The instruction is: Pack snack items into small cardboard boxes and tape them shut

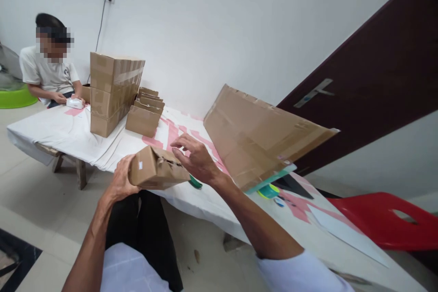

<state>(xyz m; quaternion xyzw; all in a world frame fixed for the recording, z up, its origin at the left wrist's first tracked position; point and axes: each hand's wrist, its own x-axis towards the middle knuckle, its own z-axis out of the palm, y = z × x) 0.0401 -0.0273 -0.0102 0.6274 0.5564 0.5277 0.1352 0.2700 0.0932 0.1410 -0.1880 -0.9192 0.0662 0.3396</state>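
Note:
A small brown cardboard box [157, 174] with a white label on its end is tilted at the table's near edge, above my lap. My left hand [122, 175] grips the labelled end, fingers wrapped round the side. Along the box's upper face runs a dark, uneven gap between the flaps. My right hand [196, 157] hovers just over the far end of the box, fingers bent and apart, holding nothing that I can see. Partly hidden below my right wrist, a dark green object [195, 182] lies on the table.
Stacked cartons [107, 93] and open boxes [143, 121] stand at the back left. A large cardboard sheet [263, 134] leans at centre right, near a tape roll [268, 190]. A red chair [383, 219] is at the right. A co-worker [54, 73] sits far left, holding a white item.

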